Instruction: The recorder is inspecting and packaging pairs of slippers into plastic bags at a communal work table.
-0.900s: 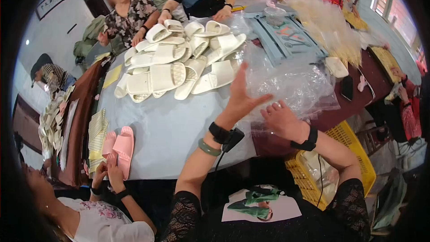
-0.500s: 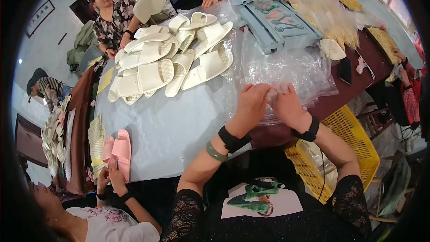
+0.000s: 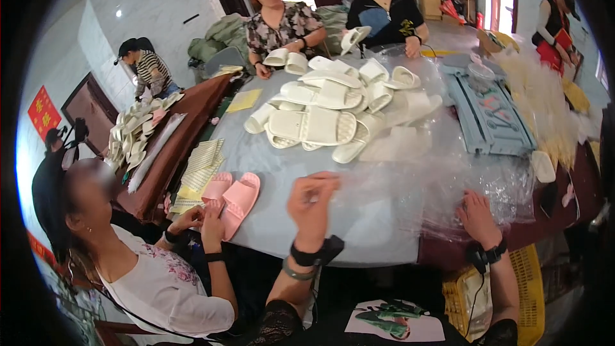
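Observation:
My left hand [image 3: 312, 205] is raised over the near middle of the table, fingers pinched on the edge of a clear plastic bag [image 3: 391, 176]. The bag stretches to the right as a hazy sheet, partly over the nearest slippers. My right hand [image 3: 479, 219] rests on a stack of clear plastic bags [image 3: 509, 208] at the table's right, fingers extended and partly spread. A heap of cream slippers [image 3: 314, 122] lies beyond my left hand. To the left, a neighbour's hands touch a pair of pink slippers [image 3: 240, 202].
A grey-blue plastic rack [image 3: 490, 112] stands behind the bags, beside bundled clear packaging [image 3: 541, 86]. Yellow crates [image 3: 525, 288] are below the right table edge. Patterned paper sheets [image 3: 202, 163] lie at the left edge. Two people [image 3: 282, 22] are across the table.
My hands, close together over the bags before, have parted. The left has moved left with a clear bag and the right stays at the stack. The view has swung upward and left.

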Motion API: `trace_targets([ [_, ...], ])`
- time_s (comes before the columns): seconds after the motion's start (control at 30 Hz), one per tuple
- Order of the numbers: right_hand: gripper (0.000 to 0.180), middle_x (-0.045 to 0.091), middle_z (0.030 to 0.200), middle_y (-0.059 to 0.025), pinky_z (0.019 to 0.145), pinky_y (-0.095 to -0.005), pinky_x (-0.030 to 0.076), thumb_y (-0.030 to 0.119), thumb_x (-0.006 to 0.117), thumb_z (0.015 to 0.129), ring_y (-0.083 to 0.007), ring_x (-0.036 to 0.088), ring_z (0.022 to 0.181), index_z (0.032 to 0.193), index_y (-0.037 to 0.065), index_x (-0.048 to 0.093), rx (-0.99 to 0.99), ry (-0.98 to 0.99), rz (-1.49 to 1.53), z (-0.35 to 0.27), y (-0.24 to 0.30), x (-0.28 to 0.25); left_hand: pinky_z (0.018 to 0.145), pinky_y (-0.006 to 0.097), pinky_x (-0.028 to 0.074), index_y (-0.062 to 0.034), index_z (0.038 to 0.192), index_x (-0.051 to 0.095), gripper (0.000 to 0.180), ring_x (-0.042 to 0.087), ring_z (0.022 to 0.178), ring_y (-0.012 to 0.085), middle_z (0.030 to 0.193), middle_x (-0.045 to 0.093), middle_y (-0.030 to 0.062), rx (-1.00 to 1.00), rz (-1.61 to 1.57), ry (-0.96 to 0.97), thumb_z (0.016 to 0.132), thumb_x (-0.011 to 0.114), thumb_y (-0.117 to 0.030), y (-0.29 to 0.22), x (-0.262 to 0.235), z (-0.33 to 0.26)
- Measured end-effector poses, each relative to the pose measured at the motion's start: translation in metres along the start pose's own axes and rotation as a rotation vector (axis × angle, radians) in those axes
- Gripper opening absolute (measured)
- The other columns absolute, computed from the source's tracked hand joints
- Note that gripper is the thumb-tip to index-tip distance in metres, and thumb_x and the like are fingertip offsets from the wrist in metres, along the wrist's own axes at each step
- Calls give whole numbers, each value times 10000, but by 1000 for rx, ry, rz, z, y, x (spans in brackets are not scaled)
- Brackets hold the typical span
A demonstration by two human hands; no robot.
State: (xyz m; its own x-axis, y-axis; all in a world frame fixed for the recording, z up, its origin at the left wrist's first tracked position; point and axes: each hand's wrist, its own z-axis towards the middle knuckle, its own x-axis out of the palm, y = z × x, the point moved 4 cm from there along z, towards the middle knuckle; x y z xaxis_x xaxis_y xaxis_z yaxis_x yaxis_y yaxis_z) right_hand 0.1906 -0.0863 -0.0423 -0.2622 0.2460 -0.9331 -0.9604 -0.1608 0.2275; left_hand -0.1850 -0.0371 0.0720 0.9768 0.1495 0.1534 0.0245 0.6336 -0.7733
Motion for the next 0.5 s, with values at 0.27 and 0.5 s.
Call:
trace_targets([
  [0.27, 320, 537, 1159, -187, 931, -441, 385, 197, 625, 832, -360, 494, 1097, 1070, 20, 505, -109, -126, -28, 16, 34, -20, 674, 319, 512, 2, 815, 541, 146, 640, 817, 263, 873, 651, 184, 534, 250, 200, 718, 650, -6, -69, -57, -23],
  [0.5, 419, 638, 919, -163, 739, -395, 502, 228, 670, 825, -335, 620, 834, 1143, 7, 511, -156, 223, 548, 24, 160, -44, 726, 323, 456, -79, 815, 559, 147, 612, 941, 215, 923, 636, 43, 711, 408, 1013, 698, 648, -74, 16, 6, -102],
])
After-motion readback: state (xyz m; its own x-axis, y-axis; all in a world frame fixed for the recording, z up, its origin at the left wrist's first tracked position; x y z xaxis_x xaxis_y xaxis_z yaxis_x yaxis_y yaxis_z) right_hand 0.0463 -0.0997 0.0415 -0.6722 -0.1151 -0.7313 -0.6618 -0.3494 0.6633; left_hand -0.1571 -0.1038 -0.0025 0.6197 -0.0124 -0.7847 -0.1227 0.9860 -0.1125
